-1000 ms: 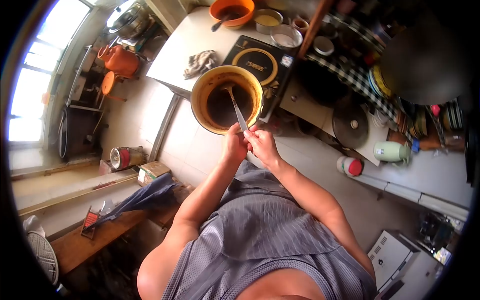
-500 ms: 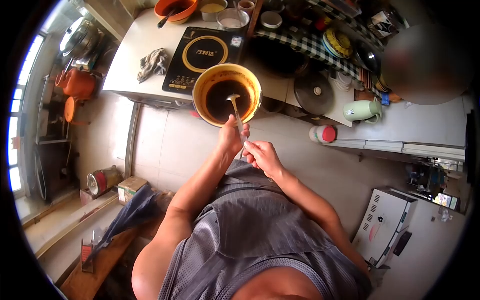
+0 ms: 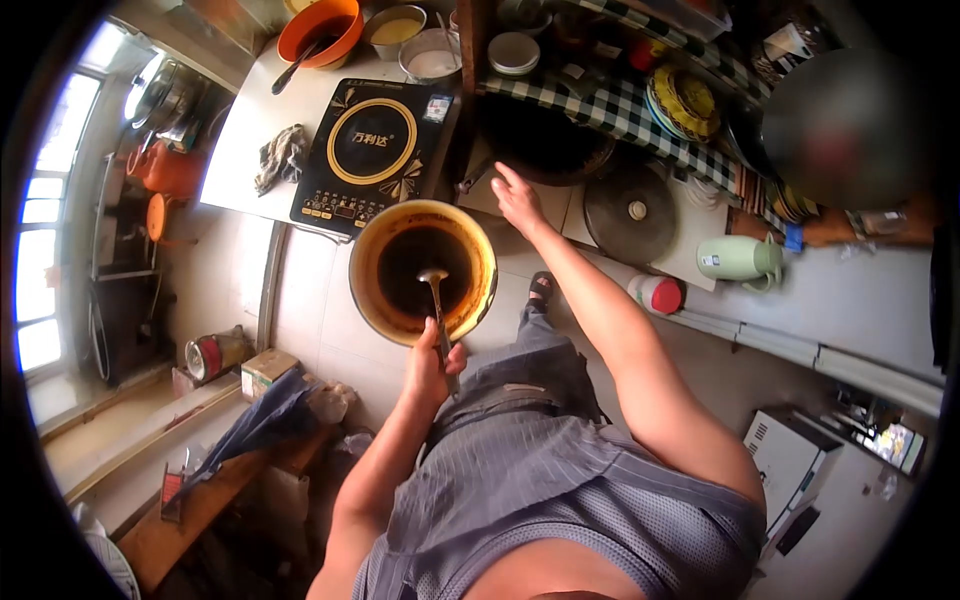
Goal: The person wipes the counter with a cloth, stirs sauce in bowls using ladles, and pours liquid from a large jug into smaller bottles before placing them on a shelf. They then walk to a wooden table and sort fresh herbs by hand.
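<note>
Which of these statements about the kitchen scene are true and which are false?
1. The left hand holds the yellow bowl together with a spoon. True.
2. The bowl is filled with white rice. False: it holds a dark brown liquid.
3. The right hand reaches toward the counter beside the dark wok. True.
4. The orange bowl sits on the floor. False: it stands on the white counter behind the black cooktop.
5. A rag lies left of the cooktop. True.
</note>
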Tool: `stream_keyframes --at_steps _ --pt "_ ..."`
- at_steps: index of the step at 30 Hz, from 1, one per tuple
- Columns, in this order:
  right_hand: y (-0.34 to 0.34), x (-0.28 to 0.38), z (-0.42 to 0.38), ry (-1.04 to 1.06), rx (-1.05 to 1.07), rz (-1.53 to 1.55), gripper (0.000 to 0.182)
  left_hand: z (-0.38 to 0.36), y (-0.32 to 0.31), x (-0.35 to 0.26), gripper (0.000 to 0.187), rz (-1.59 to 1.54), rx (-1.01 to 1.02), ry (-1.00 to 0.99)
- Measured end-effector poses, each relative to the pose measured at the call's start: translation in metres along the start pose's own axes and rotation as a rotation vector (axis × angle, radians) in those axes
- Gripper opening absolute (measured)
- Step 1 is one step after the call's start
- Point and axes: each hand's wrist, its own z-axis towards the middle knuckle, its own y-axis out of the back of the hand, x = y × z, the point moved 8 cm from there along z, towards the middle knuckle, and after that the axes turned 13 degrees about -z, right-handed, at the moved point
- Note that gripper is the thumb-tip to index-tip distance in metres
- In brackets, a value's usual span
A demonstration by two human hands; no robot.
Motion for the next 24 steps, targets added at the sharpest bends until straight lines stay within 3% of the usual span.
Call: stream_keyframes --at_steps 1,6,9,10,13,15,17,18,20,24 --pt "-0.009 0.007 0.019 0.089 0.016 0.008 0.047 -0.002 -0.003 0.006 0.029 -0.019 -0.006 -0.025" --pt "-0.049 0.0 0.063 0.073 0.17 -0.065 0.045 -0.01 -0.015 0.042 0.035 -0.1 -0.099 -0.048" --pt "-0.038 0.001 0.059 -0.138 0.322 -0.131 0.035 -0.007 -0.021 0.061 0.036 -0.158 -0.115 -0.041" --pt "-0.044 -0.019 0.053 -0.302 0.393 -0.028 0.027 -0.005 -0.021 0.069 0.033 -0.169 -0.079 0.002" --pt "-0.002 -0.028 0.029 -0.308 0.375 -0.147 0.01 0.002 -0.032 0.077 0.029 -0.143 -0.121 -0.017" --pt "0.027 -0.054 0.017 -0.376 0.399 -0.142 0.044 0.015 -0.034 0.083 0.029 -0.171 -0.092 0.0" --pt "0.088 -0.016 0.004 -0.345 0.415 -0.342 0.064 0.024 -0.04 0.088 0.026 -0.185 -0.062 0.021" --pt "0.087 -0.067 0.023 -0.17 0.348 -0.555 0.07 0.03 -0.044 0.091 0.025 -0.19 -0.05 0.051" --pt "0.123 -0.074 0.029 0.002 0.167 -0.855 0.068 0.046 -0.045 0.096 0.024 -0.185 -0.064 0.056" --pt "0.162 -0.09 0.038 0.127 0.027 -0.752 0.053 0.079 -0.054 0.104 0.029 -0.118 -0.118 0.112"
